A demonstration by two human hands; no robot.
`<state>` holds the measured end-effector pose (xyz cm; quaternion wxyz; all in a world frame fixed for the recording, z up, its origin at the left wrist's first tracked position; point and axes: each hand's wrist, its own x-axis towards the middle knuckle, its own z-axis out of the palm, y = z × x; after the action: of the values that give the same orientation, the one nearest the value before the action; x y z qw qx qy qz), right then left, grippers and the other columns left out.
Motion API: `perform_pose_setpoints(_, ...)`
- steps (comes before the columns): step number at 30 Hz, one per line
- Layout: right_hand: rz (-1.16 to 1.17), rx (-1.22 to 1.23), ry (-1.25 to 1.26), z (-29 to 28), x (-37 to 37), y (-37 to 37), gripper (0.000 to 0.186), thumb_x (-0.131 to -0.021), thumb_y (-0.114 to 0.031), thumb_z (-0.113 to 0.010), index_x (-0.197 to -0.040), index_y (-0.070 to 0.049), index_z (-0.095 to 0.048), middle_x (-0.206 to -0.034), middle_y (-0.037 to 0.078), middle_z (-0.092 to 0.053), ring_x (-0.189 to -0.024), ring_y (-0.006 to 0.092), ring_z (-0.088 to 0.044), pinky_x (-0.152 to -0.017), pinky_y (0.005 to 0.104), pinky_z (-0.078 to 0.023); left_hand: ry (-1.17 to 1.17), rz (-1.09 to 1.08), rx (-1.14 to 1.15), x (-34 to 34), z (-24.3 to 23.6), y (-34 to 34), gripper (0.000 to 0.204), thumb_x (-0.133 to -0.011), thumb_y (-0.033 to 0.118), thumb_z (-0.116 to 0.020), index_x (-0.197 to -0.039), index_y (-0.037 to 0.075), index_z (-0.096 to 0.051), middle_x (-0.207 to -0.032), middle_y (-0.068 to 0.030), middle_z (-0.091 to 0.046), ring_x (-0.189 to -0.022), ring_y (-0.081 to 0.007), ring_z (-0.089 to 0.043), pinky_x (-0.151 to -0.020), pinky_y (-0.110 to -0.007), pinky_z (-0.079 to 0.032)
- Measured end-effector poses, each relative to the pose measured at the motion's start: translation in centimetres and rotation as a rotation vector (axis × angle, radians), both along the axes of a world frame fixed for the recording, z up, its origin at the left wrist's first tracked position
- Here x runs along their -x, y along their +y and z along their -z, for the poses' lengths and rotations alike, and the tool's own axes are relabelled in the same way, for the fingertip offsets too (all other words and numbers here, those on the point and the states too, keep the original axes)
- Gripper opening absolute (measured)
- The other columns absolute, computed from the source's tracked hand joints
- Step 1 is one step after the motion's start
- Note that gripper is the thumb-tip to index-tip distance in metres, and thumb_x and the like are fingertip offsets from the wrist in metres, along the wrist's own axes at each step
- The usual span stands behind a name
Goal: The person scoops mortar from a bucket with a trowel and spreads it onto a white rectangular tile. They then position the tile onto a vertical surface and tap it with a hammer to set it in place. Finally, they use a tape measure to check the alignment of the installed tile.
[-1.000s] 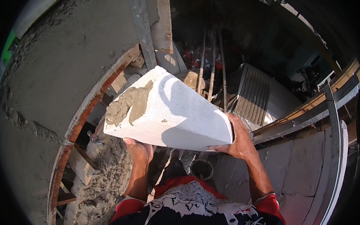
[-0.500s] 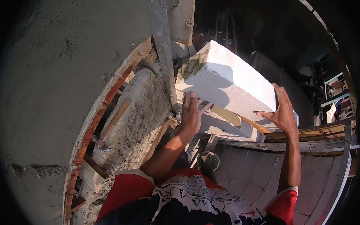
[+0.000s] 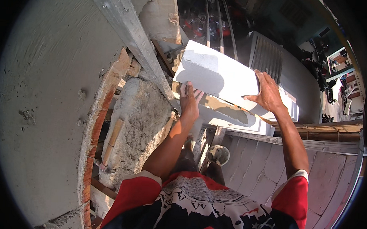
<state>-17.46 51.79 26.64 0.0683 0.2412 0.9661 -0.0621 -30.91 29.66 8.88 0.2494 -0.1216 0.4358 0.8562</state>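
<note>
A white lightweight concrete block (image 3: 211, 69) is held between both my hands, lying aslant over a row of white blocks (image 3: 219, 119). Wet mortar (image 3: 228, 109) coats the top of that row, and more mortar clings to the held block's left end. My left hand (image 3: 188, 103) presses against the block's near edge, close to its left end; some of its fingers go under and are hidden. Around the right end grips my right hand (image 3: 268, 92), thumb on the near side and fingers over the top. Whether the block touches the mortar is hard to make out.
Left of the blocks, a metal bar (image 3: 131, 38) slants down beside a rough grey wall (image 3: 46, 109). A wooden-handled tool (image 3: 113, 138) lies on rough concrete. By my feet stands a bucket (image 3: 219, 155). Metal and wooden rails (image 3: 324, 147) run to the right.
The block has come lower and tipped, its top face now showing more, with both hands still on it. The view has shifted, so the bucket and my legs show more.
</note>
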Motion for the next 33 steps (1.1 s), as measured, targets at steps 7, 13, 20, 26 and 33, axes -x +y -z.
perform_pose_setpoints(7,-0.153,-0.036,0.02,4.0,3.1,-0.3,0.102,-0.073,-0.045,-0.092,-0.153,-0.005,-0.042,-0.138,0.021,-0.056,-0.136,0.0393,-0.052,-0.118,0.0534,-0.04,-0.074,-0.077,0.017,1.5,4.4,-0.7,0.045,-0.109,0.029,-0.058,-0.141,0.006,-0.037,-0.15,-0.0247,-0.041,-0.135,-0.0418,-0.051,-0.111,-0.05,-0.054)
perform_pose_setpoints(13,-0.208,0.019,-0.042,5.2,4.7,-1.3,0.097,-0.078,-0.04,-0.089,-0.154,-0.006,-0.04,-0.139,0.021,-0.054,-0.134,0.0386,-0.053,-0.115,0.0549,-0.042,-0.174,-0.091,0.148,2.0,5.2,-0.9,0.058,-0.11,0.025,-0.053,-0.155,-0.004,-0.031,-0.159,-0.0242,-0.034,-0.143,-0.0398,-0.044,-0.112,-0.05,-0.055)
perform_pose_setpoints(20,-0.218,-0.009,0.021,7.4,5.6,-3.1,0.1,-0.072,-0.042,-0.092,-0.152,-0.006,-0.045,-0.13,0.016,-0.056,-0.124,0.0347,-0.056,-0.112,0.0507,-0.045,-0.155,-0.111,0.137,1.7,4.9,-1.2,0.055,-0.111,0.022,-0.052,-0.157,0.0,-0.033,-0.159,-0.0194,-0.038,-0.146,-0.036,-0.042,-0.119,-0.052,-0.047)
perform_pose_setpoints(26,-0.243,0.0,0.051,9.1,6.6,-4.8,0.102,-0.071,-0.042,-0.092,-0.153,-0.003,-0.045,-0.127,0.018,-0.056,-0.123,0.0357,-0.056,-0.108,0.0516,-0.044,-0.139,-0.119,0.155,1.9,5.5,-1.8,0.055,-0.113,0.024,-0.045,-0.159,0.0,-0.028,-0.162,-0.0189,-0.032,-0.149,-0.0348,-0.038,-0.121,-0.049,-0.043)
perform_pose_setpoints(33,-0.243,0.026,0.038,10.6,7.2,-6.1,0.095,-0.079,-0.04,-0.088,-0.153,-0.002,-0.044,-0.132,0.019,-0.057,-0.125,0.0372,-0.056,-0.107,0.0533,-0.044,-0.149,-0.14,0.089,2.0,7.1,-2.0,0.056,-0.112,0.022,-0.05,-0.16,0.002,-0.029,-0.164,-0.0142,-0.034,-0.151,-0.0297,-0.036,-0.125,-0.047,-0.037)
